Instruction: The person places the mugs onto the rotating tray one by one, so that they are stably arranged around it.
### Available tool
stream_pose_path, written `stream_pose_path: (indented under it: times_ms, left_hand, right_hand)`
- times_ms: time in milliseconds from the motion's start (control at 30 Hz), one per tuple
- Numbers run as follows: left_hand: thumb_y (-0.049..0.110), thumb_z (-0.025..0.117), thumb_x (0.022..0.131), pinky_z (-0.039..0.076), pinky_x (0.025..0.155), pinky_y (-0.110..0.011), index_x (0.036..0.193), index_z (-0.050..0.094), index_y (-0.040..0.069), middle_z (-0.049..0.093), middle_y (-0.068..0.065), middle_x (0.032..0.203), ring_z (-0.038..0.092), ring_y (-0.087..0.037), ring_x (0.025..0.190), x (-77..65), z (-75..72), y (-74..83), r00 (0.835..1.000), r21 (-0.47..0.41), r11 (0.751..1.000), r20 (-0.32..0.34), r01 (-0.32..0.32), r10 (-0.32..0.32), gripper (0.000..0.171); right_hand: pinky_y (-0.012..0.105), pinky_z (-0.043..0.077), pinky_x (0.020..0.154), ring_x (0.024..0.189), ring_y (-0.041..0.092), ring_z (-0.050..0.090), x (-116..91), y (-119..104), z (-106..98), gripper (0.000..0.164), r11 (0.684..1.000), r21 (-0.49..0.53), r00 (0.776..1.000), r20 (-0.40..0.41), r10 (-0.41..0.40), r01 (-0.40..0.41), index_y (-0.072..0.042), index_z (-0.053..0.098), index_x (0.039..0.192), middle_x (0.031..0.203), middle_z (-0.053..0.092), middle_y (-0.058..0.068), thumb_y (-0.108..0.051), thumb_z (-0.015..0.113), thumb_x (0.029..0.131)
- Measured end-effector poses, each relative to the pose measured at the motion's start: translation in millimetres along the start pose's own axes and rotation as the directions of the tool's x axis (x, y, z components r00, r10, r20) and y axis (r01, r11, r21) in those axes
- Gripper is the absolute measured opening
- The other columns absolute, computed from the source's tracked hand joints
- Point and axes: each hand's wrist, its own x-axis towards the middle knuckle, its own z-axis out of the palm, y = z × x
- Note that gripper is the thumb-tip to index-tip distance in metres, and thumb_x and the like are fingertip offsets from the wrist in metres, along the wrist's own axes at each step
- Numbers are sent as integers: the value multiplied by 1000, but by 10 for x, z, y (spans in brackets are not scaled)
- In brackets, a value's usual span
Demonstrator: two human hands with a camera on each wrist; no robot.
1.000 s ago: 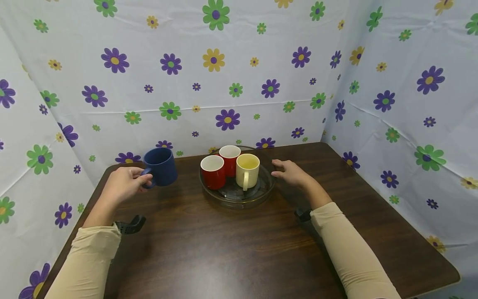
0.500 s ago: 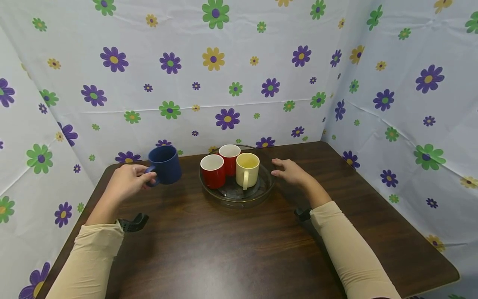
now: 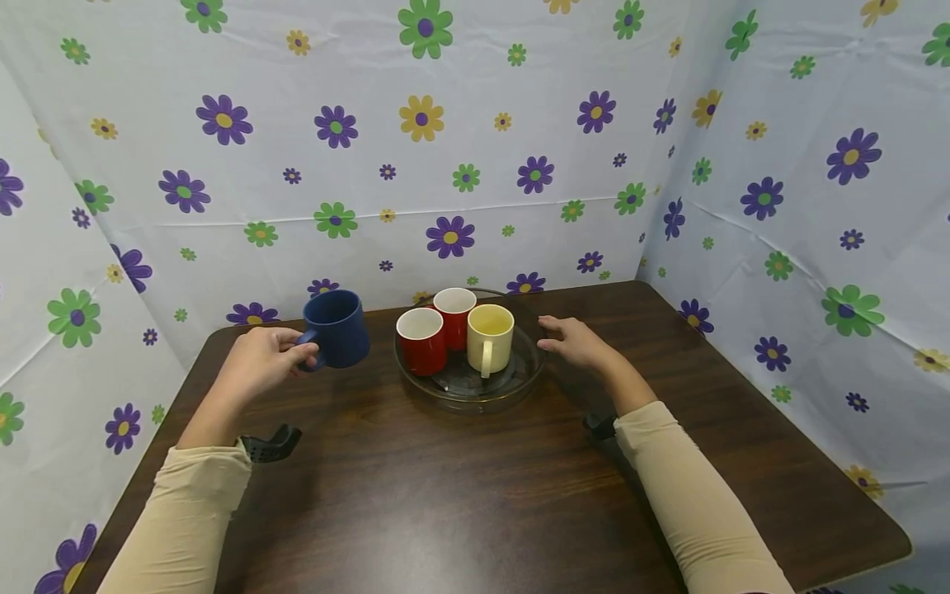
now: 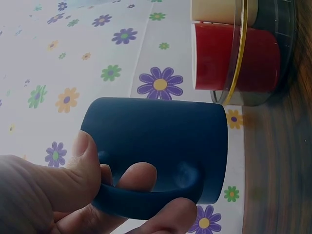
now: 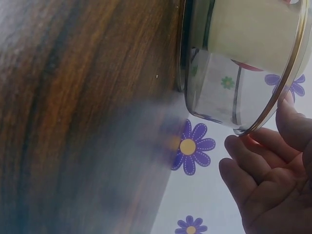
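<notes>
My left hand (image 3: 261,361) grips a dark blue mug (image 3: 340,332) by its handle, with thumb and fingers around it. The mug hangs roughly upright left of a round clear glass tray (image 3: 475,404) with a gold rim. In the left wrist view the blue mug (image 4: 156,141) fills the middle. Two red mugs (image 3: 425,351) with white insides and a pale yellow mug (image 3: 490,346) stand in the tray. My right hand (image 3: 582,342) is at the tray's right side, fingers relaxed. In the right wrist view its fingertips (image 5: 234,145) lie right at the gold rim.
A dark wood-grain table (image 3: 416,487) lies under everything. White cloth (image 3: 282,99) with purple, green and yellow flowers hangs behind and at both sides. The wrists carry black bands (image 3: 270,445).
My left hand has carried the blue mug to the right, nearer the tray. My right hand, the tray and the mugs in it have stayed in place.
</notes>
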Motion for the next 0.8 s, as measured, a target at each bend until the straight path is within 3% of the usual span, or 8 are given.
stream_pose_path:
  times_ms: [800]
  left_hand:
    - [21, 64, 101, 58, 66, -38, 109, 72, -6, 77, -7, 83, 74, -20, 71, -26, 91, 179, 998, 13, 998, 9, -55, 55, 29]
  right_hand:
    - [56, 27, 118, 146, 42, 33, -20, 29, 20, 58, 1000, -9, 1000, 2, 12, -12, 5, 41, 151, 158, 36, 23, -19, 61, 103]
